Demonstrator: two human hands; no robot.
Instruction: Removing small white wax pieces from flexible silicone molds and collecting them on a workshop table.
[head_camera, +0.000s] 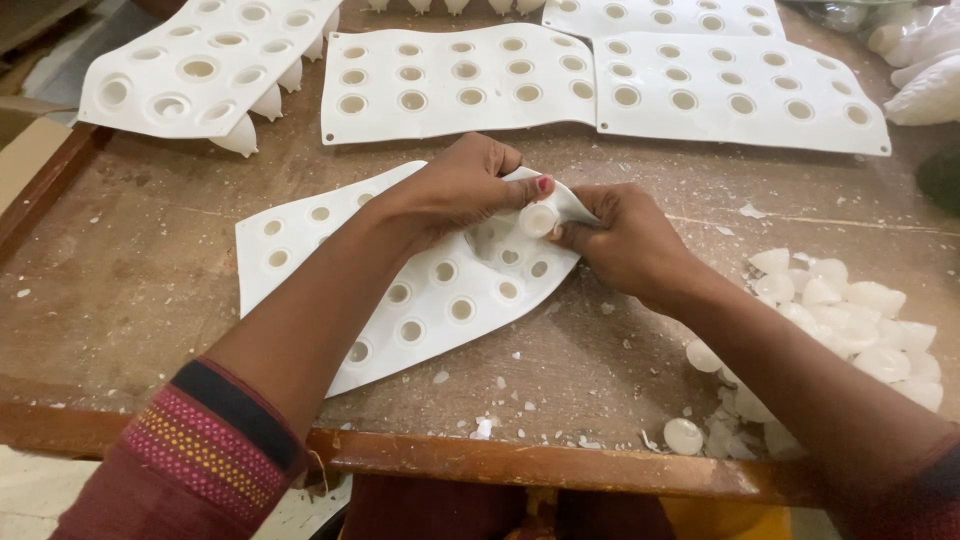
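A white flexible mould sheet (420, 300) with several round holes lies in front of me on the wooden table (140, 270). My left hand (455, 190) presses down on its far corner. My right hand (625, 240) pinches the same corner from the right and bends it upward. Between my thumbs a small round white cast piece (537, 220) bulges out of one cavity. Both hands grip the sheet's corner.
Three more white mould sheets (460, 80) (735, 90) (205, 65) lie at the back, the left one showing cone tips underneath. A heap of white cone-shaped casts (850, 320) sits at the right. White crumbs litter the table's front edge (500, 460).
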